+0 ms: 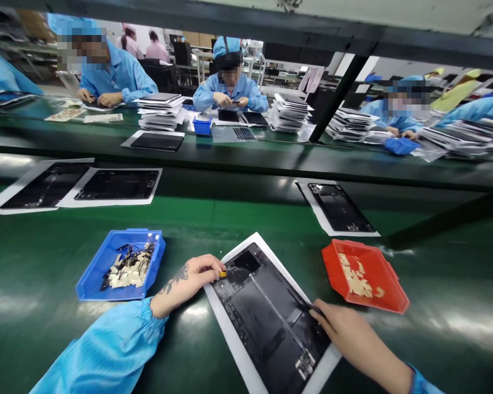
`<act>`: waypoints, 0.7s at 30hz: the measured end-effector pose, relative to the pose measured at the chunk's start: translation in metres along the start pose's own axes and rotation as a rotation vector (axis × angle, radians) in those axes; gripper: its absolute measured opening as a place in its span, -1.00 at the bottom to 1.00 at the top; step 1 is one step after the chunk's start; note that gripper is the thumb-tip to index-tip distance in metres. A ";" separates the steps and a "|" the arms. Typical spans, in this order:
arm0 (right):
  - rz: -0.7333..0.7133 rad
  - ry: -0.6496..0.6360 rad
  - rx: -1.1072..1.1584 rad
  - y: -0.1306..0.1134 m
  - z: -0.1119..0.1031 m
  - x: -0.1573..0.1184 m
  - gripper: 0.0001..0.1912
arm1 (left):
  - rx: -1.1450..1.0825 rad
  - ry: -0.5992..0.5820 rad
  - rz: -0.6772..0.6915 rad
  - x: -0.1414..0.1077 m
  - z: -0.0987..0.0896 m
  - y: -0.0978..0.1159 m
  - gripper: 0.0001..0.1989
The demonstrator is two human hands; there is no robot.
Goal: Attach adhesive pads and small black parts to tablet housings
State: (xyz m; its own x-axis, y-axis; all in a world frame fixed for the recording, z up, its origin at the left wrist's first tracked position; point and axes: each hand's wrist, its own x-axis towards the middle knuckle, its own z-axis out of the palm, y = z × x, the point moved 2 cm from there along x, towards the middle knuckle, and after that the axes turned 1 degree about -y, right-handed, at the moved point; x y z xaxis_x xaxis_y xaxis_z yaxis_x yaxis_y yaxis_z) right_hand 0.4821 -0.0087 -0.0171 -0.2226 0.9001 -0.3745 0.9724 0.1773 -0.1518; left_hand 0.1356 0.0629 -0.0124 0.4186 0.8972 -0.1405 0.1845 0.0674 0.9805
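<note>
A black device panel [267, 312] with a ribbon strip and small circuit parts lies tilted on a white sheet [230, 328] in front of me. My left hand [199, 273] is closed at the panel's upper left corner, pinching a small yellow piece [222, 274]. Over the panel's right edge, my right hand [340, 328] has its fingers closed on a dark, thin tool, perhaps tweezers [299, 298], that points up and left across the panel.
A blue bin [82, 290] with cream and black pieces stands left, a red bin [400, 301] with cream pieces right. Beyond lie more panels [119, 184] [340, 208] on white sheets. Across a raised ledge [238, 158], people in blue work beside stacks [160, 112]. A dark post [345, 93] slants upward.
</note>
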 end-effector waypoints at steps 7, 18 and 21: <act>-0.052 0.081 -0.141 -0.010 -0.009 0.013 -0.80 | -0.233 -0.136 -0.228 -0.071 0.001 0.008 -0.85; -0.197 0.190 -0.227 -0.055 -0.022 0.054 -0.82 | -0.347 -0.188 -0.406 -0.133 0.005 0.005 -0.90; -0.176 0.217 -0.146 -0.049 -0.019 0.051 -0.78 | -0.197 -0.111 -0.379 -0.129 -0.011 0.010 -0.86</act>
State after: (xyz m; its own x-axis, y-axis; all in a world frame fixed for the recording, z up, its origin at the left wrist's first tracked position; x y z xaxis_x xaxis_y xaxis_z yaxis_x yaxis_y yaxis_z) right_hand 0.4246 0.0361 -0.0117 -0.3839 0.9115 -0.1478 0.9234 0.3794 -0.0584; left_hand 0.0735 -0.0469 0.0169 0.4487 0.7414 -0.4990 0.1747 0.4748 0.8626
